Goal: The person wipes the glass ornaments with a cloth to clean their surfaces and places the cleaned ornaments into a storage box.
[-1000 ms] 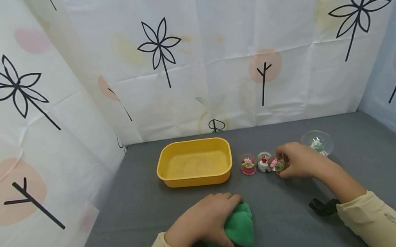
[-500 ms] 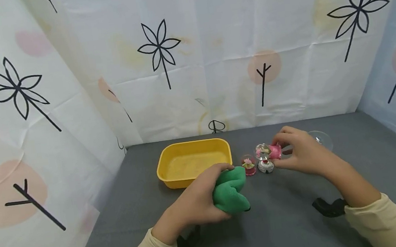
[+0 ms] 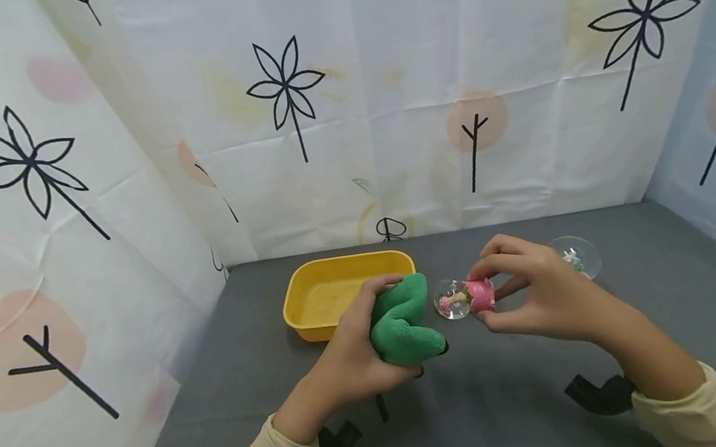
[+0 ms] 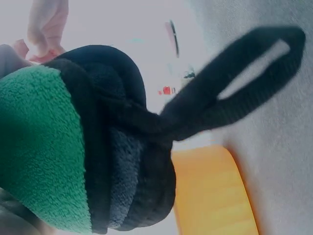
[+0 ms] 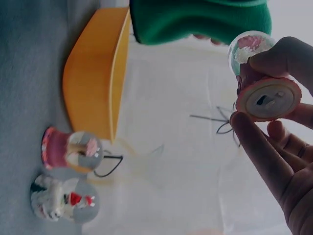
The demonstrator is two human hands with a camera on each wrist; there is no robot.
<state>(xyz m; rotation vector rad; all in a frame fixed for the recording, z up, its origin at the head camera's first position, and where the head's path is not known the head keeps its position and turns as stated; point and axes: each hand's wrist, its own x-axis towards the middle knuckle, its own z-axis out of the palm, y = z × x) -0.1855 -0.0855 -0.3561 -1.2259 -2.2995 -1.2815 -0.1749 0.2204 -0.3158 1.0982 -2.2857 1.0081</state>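
My left hand grips a folded green cloth above the table, right in front of the yellow tray. In the left wrist view the cloth has a grey layer, black edging and a black hanging loop. My right hand pinches a small snow globe by its pink base. The globe lies tipped sideways in the air, its clear dome toward the cloth but apart from it. The right wrist view shows the underside of its base.
A yellow tray stands at the back. Beside it stand another pink-based snow globe and a white-based one with a red figure, both hidden in the head view. A larger clear globe with white and green contents is farther right.
My left hand has lifted the green cloth off the table and moved it forward. My right hand has raised the pink snow globe, tipped it sideways and brought it left toward the cloth.
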